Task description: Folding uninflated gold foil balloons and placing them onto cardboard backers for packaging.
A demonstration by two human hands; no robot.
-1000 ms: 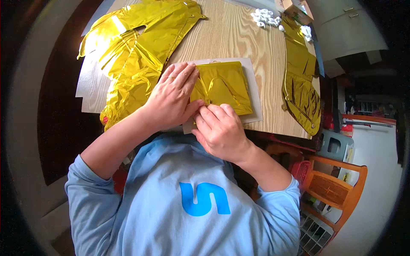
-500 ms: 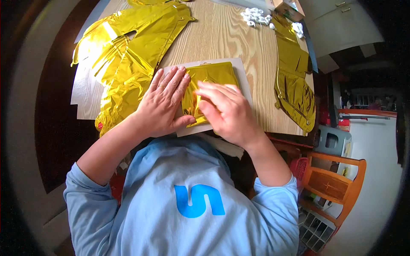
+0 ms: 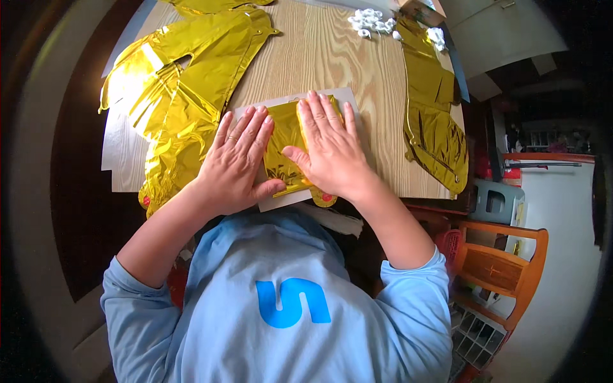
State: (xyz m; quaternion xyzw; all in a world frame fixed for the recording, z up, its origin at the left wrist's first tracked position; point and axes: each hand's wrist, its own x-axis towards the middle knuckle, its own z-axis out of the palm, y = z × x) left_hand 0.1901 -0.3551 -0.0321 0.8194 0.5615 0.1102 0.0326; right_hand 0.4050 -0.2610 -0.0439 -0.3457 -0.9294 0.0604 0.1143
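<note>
On a wood-grain table (image 3: 383, 127) across the top of the frame, the left hand (image 3: 236, 156) and right hand (image 3: 332, 150) lie flat and open, gripping nothing, over folded gold foil (image 3: 285, 131) mid-frame, probably keeping it smooth on the pale card (image 3: 286, 200).

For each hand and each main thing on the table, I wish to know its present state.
Left hand: open, palm down
Right hand: open, palm down
Middle gold foil balloon: folded, uninflated
Pale card: flat beneath it
Left gold foil balloon: uninflated, wrinkled
Right gold foil balloon: uninflated, creased
Small white pieces: loosely bunched
Box: partly out of view, opening unclear
</note>
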